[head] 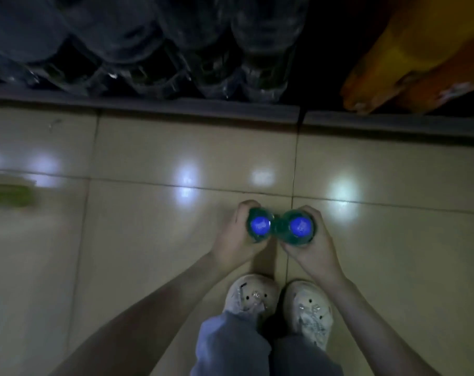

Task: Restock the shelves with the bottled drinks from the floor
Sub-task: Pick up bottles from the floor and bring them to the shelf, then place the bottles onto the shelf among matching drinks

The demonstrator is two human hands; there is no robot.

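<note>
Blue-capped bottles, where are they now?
Head view, right of centre: the left hand grips one blue-capped bottle, the right hand grips the other bottle beside it, ahead of the shoes.

Ahead of my left hand point(234, 240) and right hand point(318, 248), the tiled floor point(149, 147) lay open up to the shelf edge point(176, 104). Behind it, big clear bottles point(197, 50) stood packed side by side. A dark gap point(320, 63) ran between them and the orange pack point(420, 63). The blue-capped bottles point(260, 225) I gripped touched, closing the way between my hands. A blurred green thing point(8, 195) lay far left.
</note>
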